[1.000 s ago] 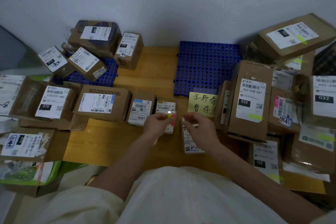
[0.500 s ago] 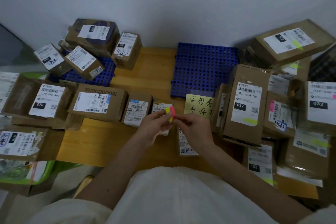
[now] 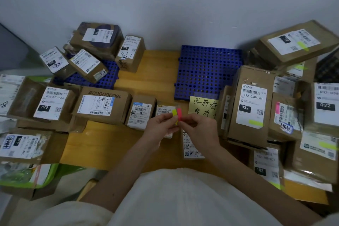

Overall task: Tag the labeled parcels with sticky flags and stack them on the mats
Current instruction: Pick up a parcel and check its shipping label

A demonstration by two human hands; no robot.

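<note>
My left hand [image 3: 162,124] pinches a small pad of sticky flags [image 3: 177,113], yellow and pink strips standing upright. My right hand [image 3: 199,128] pinches the pink strip at its lower end. Both hands hover over the wooden table [image 3: 150,82], above a small labeled parcel [image 3: 164,111]. A bare blue mat [image 3: 205,71] lies at the back centre. A second blue mat [image 3: 108,80] at the back left carries several cardboard parcels [image 3: 97,42]. A tall box marked 032 [image 3: 251,104] at the right bears a yellow flag on its label.
Labeled boxes line the left side, among them one marked 070 [image 3: 53,102] and a wide box [image 3: 102,106]. A yellow handwritten note [image 3: 203,106] sits in front of the bare mat. Stacked parcels crowd the right, some with yellow flags. A green tray [image 3: 45,176] is at the lower left.
My hands came together around the flag pad. The right hand's fingers now pinch the pink strip. The view has shifted slightly.
</note>
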